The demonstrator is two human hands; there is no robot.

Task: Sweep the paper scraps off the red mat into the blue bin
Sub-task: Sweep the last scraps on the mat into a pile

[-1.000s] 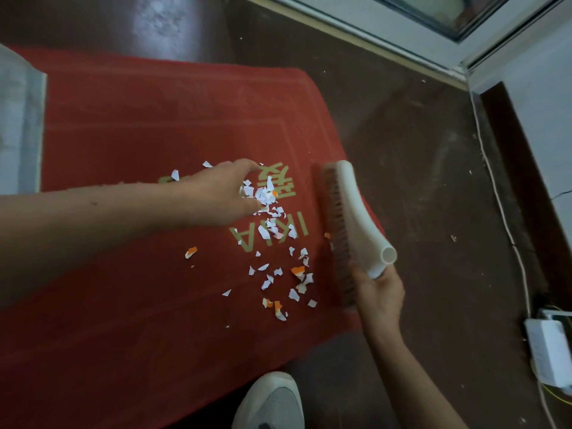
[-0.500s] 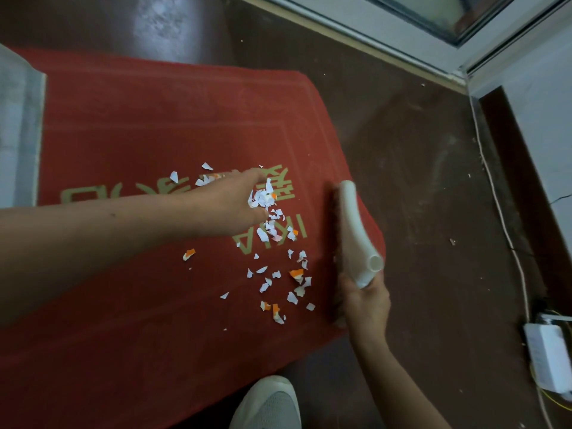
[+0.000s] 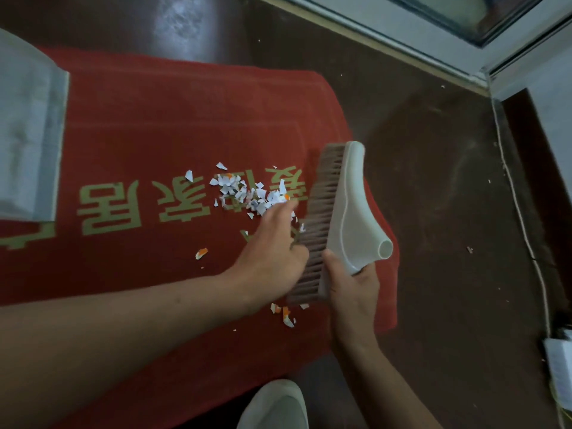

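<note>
On the dark floor (image 3: 439,212), the red mat (image 3: 154,119) carries the paper scraps (image 3: 244,193) near its right edge. Your right hand (image 3: 353,292) grips the brush (image 3: 343,212). Your left hand (image 3: 272,249) meets the bristles, and I cannot tell whether it holds anything. You seem to be gathering the scraps; next, sweep them leftward towards the pale blue bin (image 3: 28,134).

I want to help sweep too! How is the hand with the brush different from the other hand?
The right hand grips the white brush at its near end; the left hand holds nothing visible. The right hand sits at the edge of the red mat; the left hand lies palm down among the paper scraps. Both are bare and close to the bristles.
</note>
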